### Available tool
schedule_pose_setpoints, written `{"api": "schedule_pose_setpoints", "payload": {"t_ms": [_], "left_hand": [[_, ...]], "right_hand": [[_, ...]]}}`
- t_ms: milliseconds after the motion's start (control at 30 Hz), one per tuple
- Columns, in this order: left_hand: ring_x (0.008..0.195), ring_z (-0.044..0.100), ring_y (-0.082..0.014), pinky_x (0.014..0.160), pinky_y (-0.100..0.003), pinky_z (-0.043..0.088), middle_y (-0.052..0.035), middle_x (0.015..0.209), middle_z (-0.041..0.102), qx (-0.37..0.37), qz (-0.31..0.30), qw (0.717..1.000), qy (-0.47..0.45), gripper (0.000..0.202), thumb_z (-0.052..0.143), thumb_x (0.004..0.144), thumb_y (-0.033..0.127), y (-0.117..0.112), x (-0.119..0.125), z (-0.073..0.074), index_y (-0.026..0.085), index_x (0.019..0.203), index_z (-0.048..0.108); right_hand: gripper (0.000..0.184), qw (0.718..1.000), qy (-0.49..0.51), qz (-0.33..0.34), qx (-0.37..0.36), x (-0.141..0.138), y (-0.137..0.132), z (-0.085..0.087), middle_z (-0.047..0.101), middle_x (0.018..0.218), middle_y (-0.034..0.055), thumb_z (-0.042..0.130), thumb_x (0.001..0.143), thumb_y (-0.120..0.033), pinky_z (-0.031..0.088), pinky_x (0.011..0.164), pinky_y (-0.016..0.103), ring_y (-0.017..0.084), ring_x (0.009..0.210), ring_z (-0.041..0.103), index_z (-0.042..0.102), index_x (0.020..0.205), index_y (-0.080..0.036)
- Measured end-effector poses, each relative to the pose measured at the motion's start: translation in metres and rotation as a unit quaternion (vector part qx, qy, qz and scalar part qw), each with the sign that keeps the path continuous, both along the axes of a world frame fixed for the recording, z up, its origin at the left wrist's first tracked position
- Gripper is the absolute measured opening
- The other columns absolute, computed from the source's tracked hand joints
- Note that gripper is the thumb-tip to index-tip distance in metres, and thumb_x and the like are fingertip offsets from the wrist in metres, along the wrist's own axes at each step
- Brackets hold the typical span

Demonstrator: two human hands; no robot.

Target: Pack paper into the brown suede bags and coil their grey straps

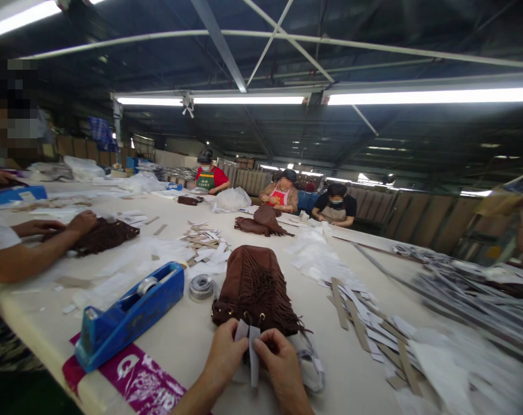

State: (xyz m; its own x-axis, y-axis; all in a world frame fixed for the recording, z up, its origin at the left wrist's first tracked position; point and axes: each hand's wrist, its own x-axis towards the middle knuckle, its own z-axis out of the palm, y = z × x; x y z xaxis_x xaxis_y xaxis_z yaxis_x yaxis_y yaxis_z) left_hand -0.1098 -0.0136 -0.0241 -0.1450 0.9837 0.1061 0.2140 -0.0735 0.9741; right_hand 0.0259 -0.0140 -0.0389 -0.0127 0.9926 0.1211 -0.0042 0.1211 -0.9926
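A brown fringed suede bag (253,288) lies on the white table (192,340) just beyond my hands. My left hand (224,356) and my right hand (279,358) are close together at the bag's near edge. Both pinch a narrow white strip (253,346) that stands between their fingertips. Under my right hand lie more white strips (312,366).
A blue tape dispenser (128,314) and a tape roll (201,286) sit to the left. White and tan strips (365,328) are scattered to the right. A person's arm (32,251) rests on another brown bag (103,235) at left. Three people work at the far side.
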Motion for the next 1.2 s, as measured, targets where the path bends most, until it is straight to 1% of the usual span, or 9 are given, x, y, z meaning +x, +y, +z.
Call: {"api": "schedule_pose_setpoints", "payload": {"t_ms": [233,367,433,533,733,867,1033,1133,1200], "left_hand": [[0.061,0.046,-0.0135,0.057,-0.023,0.034,0.0054,0.057,0.049,0.004,0.002,1.0,-0.024,0.008,0.053,0.056,0.013,-0.003,0.002,0.003,0.019,0.058,0.049],[0.064,0.051,-0.0153,0.06,-0.024,0.037,0.0026,0.061,0.056,-0.029,-0.038,0.994,-0.097,0.01,0.054,0.053,0.016,-0.006,0.0,0.004,0.017,0.063,0.056],[0.062,0.052,-0.0151,0.058,-0.025,0.039,0.0019,0.061,0.057,-0.075,-0.073,0.977,-0.189,0.012,0.056,0.056,0.023,-0.008,-0.002,0.004,0.016,0.066,0.058],[0.059,0.054,-0.0149,0.057,-0.026,0.044,0.0011,0.06,0.058,-0.131,-0.103,0.933,-0.319,0.017,0.061,0.058,0.028,-0.01,-0.006,0.006,0.016,0.069,0.059],[0.068,0.063,-0.0183,0.063,-0.03,0.051,-0.0089,0.077,0.068,-0.184,-0.163,0.868,-0.431,0.029,0.076,0.061,0.028,-0.013,-0.013,0.006,0.009,0.082,0.066],[0.063,0.062,-0.016,0.063,-0.028,0.05,-0.0062,0.071,0.067,-0.182,-0.135,0.878,-0.422,0.033,0.084,0.059,0.028,-0.012,-0.005,0.003,0.01,0.08,0.066],[0.056,0.059,-0.015,0.058,-0.027,0.047,-0.0035,0.063,0.063,-0.181,-0.149,0.883,-0.407,0.042,0.087,0.053,0.036,-0.006,0.005,0.001,0.012,0.076,0.063],[0.051,0.056,-0.0139,0.052,-0.025,0.043,-0.0007,0.057,0.061,-0.173,-0.1,0.897,-0.396,0.041,0.087,0.048,0.034,-0.002,0.006,-0.001,0.014,0.069,0.058],[0.052,0.056,-0.0148,0.051,-0.025,0.042,-0.0011,0.057,0.061,-0.168,-0.065,0.903,-0.389,0.04,0.086,0.046,0.033,0.001,0.009,-0.003,0.015,0.068,0.058]], "right_hand": [[0.03,0.999,0.043,0.001,-0.028,-0.004,0.002,-0.005,0.058,0.062,-0.0022,0.074,0.059,-0.037,0.043,0.055,0.026,0.016,0.059,0.053,0.055,0.074,-0.02],[0.026,1.0,0.025,-0.001,-0.017,-0.006,0.004,-0.006,0.054,0.059,-0.0041,0.071,0.061,-0.035,0.04,0.052,0.025,0.015,0.056,0.05,0.051,0.072,-0.021],[0.022,1.0,0.003,-0.024,0.009,-0.006,0.003,-0.004,0.049,0.058,-0.0056,0.068,0.063,-0.032,0.038,0.052,0.024,0.013,0.055,0.047,0.05,0.07,-0.021],[0.019,0.997,-0.04,-0.045,0.04,-0.007,0.001,0.002,0.046,0.059,-0.0059,0.066,0.064,-0.029,0.039,0.055,0.024,0.013,0.058,0.045,0.049,0.067,-0.021],[0.02,0.997,-0.054,0.005,0.051,-0.002,0.004,0.005,0.048,0.059,-0.0042,0.063,0.069,-0.034,0.04,0.058,0.025,0.015,0.06,0.047,0.049,0.064,-0.021],[0.02,0.998,-0.028,0.023,0.054,-0.002,0.008,0.001,0.051,0.059,-0.0032,0.065,0.068,-0.035,0.041,0.058,0.026,0.016,0.061,0.049,0.052,0.065,-0.02],[0.017,0.997,-0.026,0.009,0.073,-0.006,0.001,0.007,0.056,0.061,-0.0014,0.064,0.07,-0.034,0.042,0.059,0.026,0.017,0.062,0.053,0.055,0.065,-0.02],[0.017,0.996,-0.033,-0.007,0.082,-0.007,-0.005,0.012,0.06,0.064,0.0002,0.062,0.071,-0.034,0.043,0.061,0.027,0.018,0.065,0.055,0.056,0.066,-0.019],[0.016,0.997,-0.023,0.013,0.07,-0.006,-0.007,0.013,0.064,0.069,0.0018,0.062,0.071,-0.035,0.044,0.063,0.028,0.02,0.069,0.057,0.06,0.073,-0.019]]}}
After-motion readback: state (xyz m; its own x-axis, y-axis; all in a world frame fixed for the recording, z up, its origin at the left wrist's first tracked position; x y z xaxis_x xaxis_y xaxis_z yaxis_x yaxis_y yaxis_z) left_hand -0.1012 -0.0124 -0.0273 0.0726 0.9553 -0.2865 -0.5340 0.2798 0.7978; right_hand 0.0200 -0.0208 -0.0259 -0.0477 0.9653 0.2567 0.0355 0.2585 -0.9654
